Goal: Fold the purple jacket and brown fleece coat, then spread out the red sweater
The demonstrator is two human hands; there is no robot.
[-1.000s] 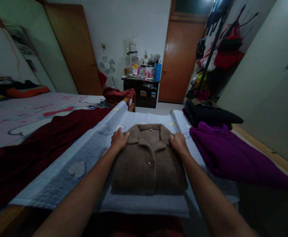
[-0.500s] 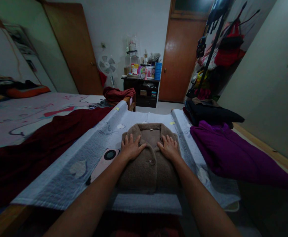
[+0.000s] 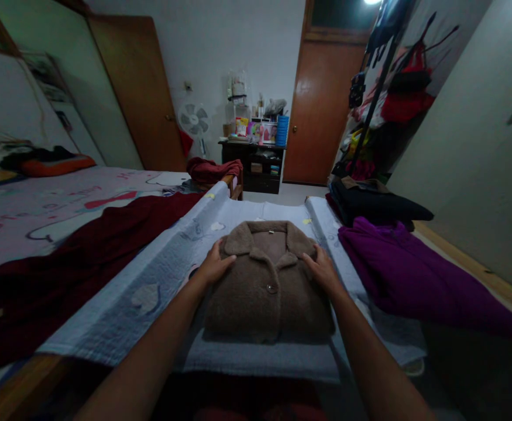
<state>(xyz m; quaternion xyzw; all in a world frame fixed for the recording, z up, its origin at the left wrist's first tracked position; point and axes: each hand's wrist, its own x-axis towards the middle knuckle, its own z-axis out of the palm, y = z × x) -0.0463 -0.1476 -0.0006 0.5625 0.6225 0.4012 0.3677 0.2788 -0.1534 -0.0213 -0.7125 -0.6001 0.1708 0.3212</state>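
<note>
A folded brown fuzzy coat [image 3: 260,298] with a wide collar and a round button lies on a light blue quilted cloth [image 3: 256,363]. My left hand [image 3: 215,264] grips the coat's left edge near the shoulder, thumb on top and fingers round the side. On the opposite edge my right hand [image 3: 322,268] does the same, its thumb resting on the fabric and the fingers partly hidden. Beside my left wrist, a pale item with a dark round patch [image 3: 191,272] shows only in part, mostly covered by the forearm.
To the right, a purple folded garment [image 3: 413,275] and a stack of dark clothes [image 3: 378,202] lie along the wall. A dark red garment [image 3: 84,251] spreads over the bed [image 3: 62,193] at left. Farther back stand a fan [image 3: 194,120] and a black cabinet [image 3: 251,169].
My hands have moved outward from flat on the coat's upper front to its two side edges. The collar now lies flatter and wider, and the left forearm covers more of the pale item.
</note>
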